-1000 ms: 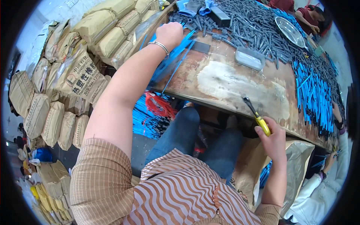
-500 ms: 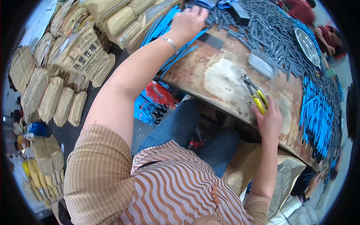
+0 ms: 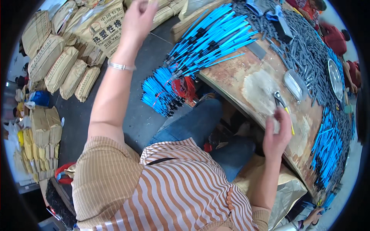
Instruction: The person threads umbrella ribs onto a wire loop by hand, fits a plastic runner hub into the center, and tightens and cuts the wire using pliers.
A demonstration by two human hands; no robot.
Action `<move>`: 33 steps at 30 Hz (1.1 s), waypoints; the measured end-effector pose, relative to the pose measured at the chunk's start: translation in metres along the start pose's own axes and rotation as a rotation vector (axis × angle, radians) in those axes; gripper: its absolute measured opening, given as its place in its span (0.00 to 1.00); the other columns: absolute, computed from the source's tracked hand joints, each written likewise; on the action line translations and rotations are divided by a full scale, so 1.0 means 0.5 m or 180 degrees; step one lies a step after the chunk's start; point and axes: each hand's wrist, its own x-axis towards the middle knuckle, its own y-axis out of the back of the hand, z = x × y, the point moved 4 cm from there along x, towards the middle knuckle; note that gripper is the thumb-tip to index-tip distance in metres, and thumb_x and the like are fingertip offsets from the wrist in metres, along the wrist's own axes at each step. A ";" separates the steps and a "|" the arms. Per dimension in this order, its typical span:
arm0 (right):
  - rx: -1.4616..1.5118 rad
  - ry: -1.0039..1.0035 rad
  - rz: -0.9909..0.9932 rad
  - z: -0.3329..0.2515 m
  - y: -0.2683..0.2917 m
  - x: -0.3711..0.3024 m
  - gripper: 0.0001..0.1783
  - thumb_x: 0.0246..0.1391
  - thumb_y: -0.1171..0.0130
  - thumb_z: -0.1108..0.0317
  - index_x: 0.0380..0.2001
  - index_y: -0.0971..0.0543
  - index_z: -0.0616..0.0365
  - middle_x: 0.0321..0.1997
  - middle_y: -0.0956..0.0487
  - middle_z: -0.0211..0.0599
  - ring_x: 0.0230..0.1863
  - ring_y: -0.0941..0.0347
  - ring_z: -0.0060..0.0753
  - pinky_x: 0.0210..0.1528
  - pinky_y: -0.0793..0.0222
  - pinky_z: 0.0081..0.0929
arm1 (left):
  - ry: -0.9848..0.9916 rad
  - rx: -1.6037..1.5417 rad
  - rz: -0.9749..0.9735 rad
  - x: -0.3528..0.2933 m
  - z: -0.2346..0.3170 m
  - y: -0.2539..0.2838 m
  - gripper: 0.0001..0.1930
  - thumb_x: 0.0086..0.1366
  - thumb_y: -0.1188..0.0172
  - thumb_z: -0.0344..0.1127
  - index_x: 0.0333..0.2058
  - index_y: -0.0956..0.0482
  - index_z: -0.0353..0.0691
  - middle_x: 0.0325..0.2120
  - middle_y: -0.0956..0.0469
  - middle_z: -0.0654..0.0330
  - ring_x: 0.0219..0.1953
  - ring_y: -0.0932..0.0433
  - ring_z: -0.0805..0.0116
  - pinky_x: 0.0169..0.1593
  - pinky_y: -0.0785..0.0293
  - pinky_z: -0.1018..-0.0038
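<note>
My left hand [image 3: 139, 19] is raised at the top edge, over the floor and in front of the brown paper sacks. Its fingers are curled together; whatever they pinch, if anything, is too small to make out. On the tabletop lies a pair of pliers [image 3: 281, 101] with yellow handles, jaws pointing away from me. My right hand [image 3: 279, 134] hovers by the handles, thumb apart from the fingers, partly hiding them. Blue strips with black ends [image 3: 216, 42] are spread over the table's left corner. Tied bundles of similar blue strips [image 3: 160, 90] sit lower down beside a red plastic bag [image 3: 184, 89].
A heap of grey plastic parts [image 3: 304, 57] covers the far side of the table [image 3: 239, 82]. A clear plastic box [image 3: 295, 85] and a dark flat plate [image 3: 256, 50] lie before it. More blue strips [image 3: 327, 148] are piled at right. Other people work beyond the heap.
My left hand has swung left and away from the blue strips, up to the paper sacks. My right hand has loosened from the pliers, which now rest on the table. The view has shifted left.
</note>
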 end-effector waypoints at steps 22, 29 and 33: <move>-0.1018 -0.0939 -0.0715 -0.058 -0.139 -0.527 0.18 0.37 0.42 0.67 0.36 0.27 0.56 0.39 0.27 0.38 0.44 0.32 0.40 0.48 0.37 0.40 | -0.0718 -0.0363 -0.4799 -0.506 -0.097 -0.303 0.11 0.54 0.41 0.32 0.35 0.23 0.32 0.25 0.21 0.51 0.26 0.21 0.65 0.32 0.27 0.73; -0.0448 -0.2779 -0.0506 -0.085 -0.153 -0.549 0.09 0.49 0.47 0.63 0.32 0.26 0.55 0.24 0.25 0.43 0.31 0.27 0.46 0.35 0.33 0.41 | -0.1305 -0.0715 -0.6004 -0.577 -0.063 -0.378 0.12 0.54 0.41 0.32 0.36 0.24 0.31 0.25 0.21 0.53 0.27 0.22 0.68 0.34 0.27 0.74; 0.0086 -0.3587 0.0330 -0.109 -0.110 -0.569 0.11 0.51 0.48 0.59 0.29 0.25 0.55 0.23 0.25 0.47 0.28 0.28 0.51 0.33 0.33 0.44 | -0.2286 -0.0318 -0.6203 -0.634 0.030 -0.362 0.12 0.53 0.41 0.32 0.36 0.24 0.32 0.26 0.21 0.51 0.28 0.21 0.61 0.35 0.26 0.70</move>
